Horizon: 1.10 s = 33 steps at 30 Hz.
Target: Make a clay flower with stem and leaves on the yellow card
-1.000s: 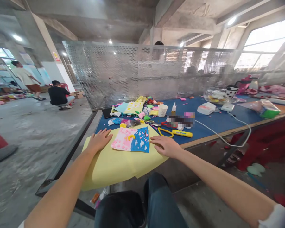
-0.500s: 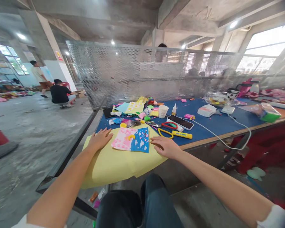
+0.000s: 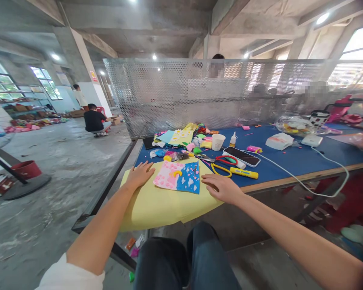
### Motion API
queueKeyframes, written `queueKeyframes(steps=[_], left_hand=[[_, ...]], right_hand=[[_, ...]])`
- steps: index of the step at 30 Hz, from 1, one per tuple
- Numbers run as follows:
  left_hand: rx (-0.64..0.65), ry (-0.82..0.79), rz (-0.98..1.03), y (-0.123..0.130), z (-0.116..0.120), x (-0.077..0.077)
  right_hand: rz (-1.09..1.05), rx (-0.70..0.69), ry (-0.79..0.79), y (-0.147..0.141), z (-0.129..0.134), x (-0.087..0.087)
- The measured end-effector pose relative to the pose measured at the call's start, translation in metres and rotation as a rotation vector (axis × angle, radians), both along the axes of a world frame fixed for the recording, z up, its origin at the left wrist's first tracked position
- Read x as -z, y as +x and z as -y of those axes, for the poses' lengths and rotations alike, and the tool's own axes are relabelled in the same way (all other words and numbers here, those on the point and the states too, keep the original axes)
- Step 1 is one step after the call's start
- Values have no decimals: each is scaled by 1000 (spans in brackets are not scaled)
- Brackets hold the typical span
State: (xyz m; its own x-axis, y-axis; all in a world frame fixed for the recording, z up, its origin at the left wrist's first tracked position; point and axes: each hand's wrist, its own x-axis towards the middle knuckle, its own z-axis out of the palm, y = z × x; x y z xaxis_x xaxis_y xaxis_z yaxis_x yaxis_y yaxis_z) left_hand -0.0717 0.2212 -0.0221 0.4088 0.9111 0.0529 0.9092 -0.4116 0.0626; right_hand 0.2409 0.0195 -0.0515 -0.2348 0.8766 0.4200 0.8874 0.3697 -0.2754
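Shifted rightward in view since the earlier frame, the left hand [image 3: 140, 176] and right hand [image 3: 222, 189] lie wide open and flat, holding nothing, on a yellow paper sheet [image 3: 160, 211] at the edge of the blue desk [image 3: 290, 155]. Between them sits a pink-and-blue foam collage [image 3: 177, 177]; yellow-handled scissors [image 3: 220, 170] lie at 12 o'clock from the right hand.

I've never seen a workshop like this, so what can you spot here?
Craft picture: one, pink and blue, on the sheet.
Paper sheet: one, yellow, at the table's near edge.
Scissors: two pairs, red and yellow handles, right of the picture.
Phone: one, black, beyond the scissors.
Cup: one, white, on the table.
Table: one, blue top, ahead.
Crouching person: one, black shirt, far left.
Left hand: one, on the sheet.
Right hand: one, on the sheet.
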Motion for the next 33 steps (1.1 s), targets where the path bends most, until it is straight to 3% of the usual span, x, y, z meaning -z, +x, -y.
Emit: queueKeyframes(steps=[14,18,20,25,33], left_hand=[[-14,47,79,0,4,-2],[30,151,126,1,13,-10],[54,206,151,2,18,-12],[96,261,218,2,27,-12],[84,131,421,11,17,-24]], right_hand=[[-99,21,-130,1,0,-6],[-419,35,-352,6,-5,-16],[-523,42,-423,6,-12,-24],[-566,184,-401,-3,-44,-37],[-645,294,-416,-15,-84,-39]])
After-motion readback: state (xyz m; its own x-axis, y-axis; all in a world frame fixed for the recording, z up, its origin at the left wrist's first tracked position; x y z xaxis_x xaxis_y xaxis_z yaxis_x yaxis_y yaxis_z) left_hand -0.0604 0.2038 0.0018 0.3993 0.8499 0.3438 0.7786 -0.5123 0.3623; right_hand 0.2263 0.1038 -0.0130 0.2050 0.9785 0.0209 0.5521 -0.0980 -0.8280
